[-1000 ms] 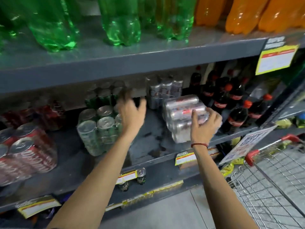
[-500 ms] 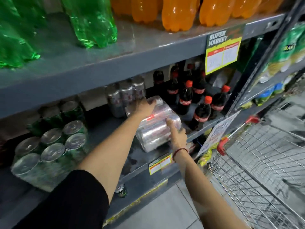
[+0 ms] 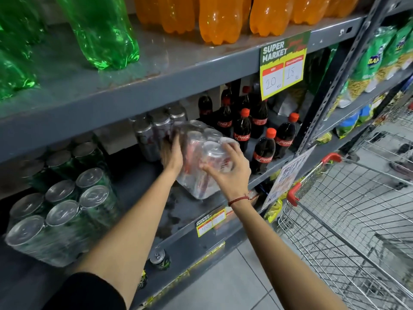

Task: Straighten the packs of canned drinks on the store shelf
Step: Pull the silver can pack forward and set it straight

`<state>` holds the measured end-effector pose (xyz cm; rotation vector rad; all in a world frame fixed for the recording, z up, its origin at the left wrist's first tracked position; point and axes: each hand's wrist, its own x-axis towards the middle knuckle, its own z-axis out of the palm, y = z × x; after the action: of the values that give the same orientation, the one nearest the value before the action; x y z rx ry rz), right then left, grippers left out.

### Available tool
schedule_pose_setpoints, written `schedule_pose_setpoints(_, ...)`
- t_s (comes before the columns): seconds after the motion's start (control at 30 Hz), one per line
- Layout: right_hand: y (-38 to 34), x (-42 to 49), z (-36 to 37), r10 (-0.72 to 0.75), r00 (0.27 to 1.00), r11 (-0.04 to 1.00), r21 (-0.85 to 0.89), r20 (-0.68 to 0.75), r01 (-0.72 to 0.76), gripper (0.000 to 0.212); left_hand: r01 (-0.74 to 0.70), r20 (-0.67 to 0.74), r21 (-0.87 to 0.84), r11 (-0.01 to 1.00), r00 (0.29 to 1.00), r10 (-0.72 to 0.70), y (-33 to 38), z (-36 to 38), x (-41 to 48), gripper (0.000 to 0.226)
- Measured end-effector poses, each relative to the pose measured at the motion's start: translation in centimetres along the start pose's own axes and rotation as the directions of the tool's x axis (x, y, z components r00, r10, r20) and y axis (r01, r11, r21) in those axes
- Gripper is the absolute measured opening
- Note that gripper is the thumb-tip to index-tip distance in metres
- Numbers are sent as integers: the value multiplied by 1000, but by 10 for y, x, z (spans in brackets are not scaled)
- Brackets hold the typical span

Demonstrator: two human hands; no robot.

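Note:
A shrink-wrapped pack of silver cans (image 3: 202, 153) is tilted up on the grey middle shelf (image 3: 143, 189), can tops facing up and toward me. My left hand (image 3: 172, 156) presses flat on its left side. My right hand (image 3: 228, 170) grips its front right corner from above. Behind it stands another silver can pack (image 3: 154, 133), upright against the back. At the left stands a wrapped pack of green cans (image 3: 64, 211), with a second green pack (image 3: 67, 162) behind it.
Small cola bottles (image 3: 263, 153) stand close to the right of the held pack. Green and orange bottles fill the top shelf. A price sign (image 3: 282, 66) hangs from that shelf's edge. A wire shopping cart (image 3: 348, 215) is at my right. Loose cans (image 3: 159, 258) sit below.
The silver pack lay on its side; it has been turned up so the can tops face upward. My right hand moved from its front end onto its top corner. The view shifted right.

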<state>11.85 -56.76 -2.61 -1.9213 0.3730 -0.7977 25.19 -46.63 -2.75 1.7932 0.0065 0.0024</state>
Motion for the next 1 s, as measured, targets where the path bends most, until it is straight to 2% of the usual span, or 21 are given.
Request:
schedule_pose_setpoints(0.07, 10, -11, 7, -105, 995, 983, -151, 3, 104, 77, 62, 67, -234, 970, 997, -47, -36, 1, 9, 91)
schedule_pose_setpoints(0.17, 20, -22, 15, -198, 980, 950, -241, 26, 198, 76, 168, 239, -324, 931, 967, -91, -135, 8, 64, 90)
schedule_pose_setpoints(0.2, 21, -22, 15, -209, 977, 947, -241, 37, 211, 76, 182, 246, -327, 927, 964, -103, -139, 4, 69, 90)
schedule_pose_setpoints(0.27, 19, -21, 9, -199, 979, 958, -200, 51, 205, 77, 176, 169, -233, 956, 976, -138, -95, -7, 40, 88)
schedule_pose_setpoints(0.3, 18, -19, 4, -164, 986, 976, -141, 41, 168, 77, 127, 110, -188, 974, 988, -108, -55, -13, 7, 82)
schedule_pose_setpoints(0.37, 15, -13, -6, -33, 999, 998, 47, 0, 33, 76, 41, -101, -212, 976, 993, -64, -28, -14, -36, 61)
schedule_pose_setpoints(0.43, 17, -1, -12, 163, 985, 958, 230, 54, -171, 68, 0, -298, -216, 976, 952, -66, -20, -5, -88, 48)
schedule_pose_setpoints(0.47, 18, 4, -12, 247, 959, 920, 279, 138, -277, 61, -14, -294, -226, 974, 954, -55, -20, 2, -111, 48)
schedule_pose_setpoints(0.5, 19, 8, -12, 301, 929, 891, 282, 216, -355, 55, -7, -218, -254, 967, 975, -50, -25, 13, -129, 53)
schedule_pose_setpoints(0.57, 27, 10, -9, 348, 898, 868, 270, 270, -417, 57, 43, -51, -313, 949, 997, -62, -28, 32, -147, 70)
schedule_pose_setpoints(0.63, 29, 6, -6, 388, 893, 852, 280, 229, -442, 62, 66, 18, -350, 934, 998, -64, -24, 38, -146, 87)
schedule_pose_setpoints(0.7, 22, -7, -3, 380, 910, 854, 317, 163, -413, 54, 58, 9, -384, 921, 998, -59, -32, 33, -131, 94)
schedule_pose_setpoints(0.77, 15, -29, 7, 386, 920, 850, 361, 68, -383, 43, 83, 5, -467, 880, 996, -91, -40, 19, -117, 87)
schedule_pose_setpoints(0.87, -1, -67, 30, 377, 925, 879, 336, -56, -338, 42, 178, 49, -501, 847, 983, -177, -60, -5, -89, 80)
schedule_pose_setpoints(1.0, -7, -87, 44, 259, 962, 949, 207, -83, -237, 29, 184, 14, -456, 871, 980, -199, -51, -35, -55, 76)
